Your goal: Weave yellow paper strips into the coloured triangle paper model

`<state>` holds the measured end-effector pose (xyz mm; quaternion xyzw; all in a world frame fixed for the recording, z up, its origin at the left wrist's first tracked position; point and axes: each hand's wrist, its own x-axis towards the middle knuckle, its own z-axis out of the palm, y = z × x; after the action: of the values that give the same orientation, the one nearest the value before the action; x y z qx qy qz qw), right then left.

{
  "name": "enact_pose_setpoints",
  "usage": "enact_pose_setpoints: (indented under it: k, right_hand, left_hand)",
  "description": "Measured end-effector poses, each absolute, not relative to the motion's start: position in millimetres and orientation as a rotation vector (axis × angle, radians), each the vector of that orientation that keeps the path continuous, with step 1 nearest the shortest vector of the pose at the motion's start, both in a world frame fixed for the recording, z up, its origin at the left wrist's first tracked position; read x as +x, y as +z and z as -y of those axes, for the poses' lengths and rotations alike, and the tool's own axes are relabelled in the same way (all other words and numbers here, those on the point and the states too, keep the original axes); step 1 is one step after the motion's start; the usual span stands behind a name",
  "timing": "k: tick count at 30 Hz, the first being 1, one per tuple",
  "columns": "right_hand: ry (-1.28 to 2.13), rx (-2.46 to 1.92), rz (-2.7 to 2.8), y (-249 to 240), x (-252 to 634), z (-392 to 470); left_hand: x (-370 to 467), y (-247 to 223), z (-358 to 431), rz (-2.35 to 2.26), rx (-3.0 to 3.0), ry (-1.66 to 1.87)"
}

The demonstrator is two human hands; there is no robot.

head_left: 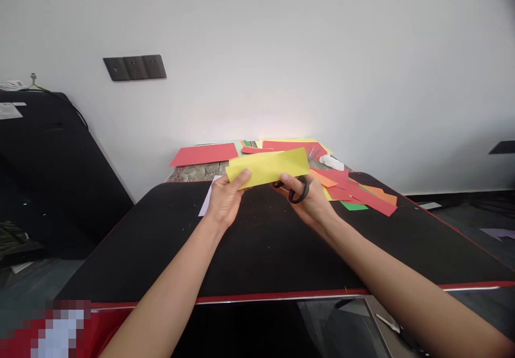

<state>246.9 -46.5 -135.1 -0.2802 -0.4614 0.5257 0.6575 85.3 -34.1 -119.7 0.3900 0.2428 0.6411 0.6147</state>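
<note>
A strip of yellow paper [267, 169] is held up above the black mat, stretched between both hands. My left hand [227, 197] grips its left end, thumb on the front face. With its thumb on the lower right part, my right hand [309, 199] pinches the same paper. Black-handled scissors [300, 190] also hang in the right hand, a handle loop showing around the fingers and the blades pointing up past the paper's right end. The fingers behind the paper are hidden.
The black mat [249, 256] with red edging covers the table. Red paper [205, 154] lies at the back left. Red, orange and green scraps [362, 194] pile up at right, near a crumpled white tissue [332, 162]. A pale purple sheet [206, 202] lies beside my left hand.
</note>
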Motion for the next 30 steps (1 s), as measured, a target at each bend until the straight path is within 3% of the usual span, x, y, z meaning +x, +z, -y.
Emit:
enact_pose_setpoints:
  k: [22, 30]
  right_hand:
    - [1.086, -0.680, 1.040, -129, 268, 32]
    - [1.124, -0.723, 1.123, -133, 264, 32]
  left_hand:
    - [80, -122, 40, -0.682, 0.884, 0.977]
    - [86, -119, 43, -0.592, 0.902, 1.261]
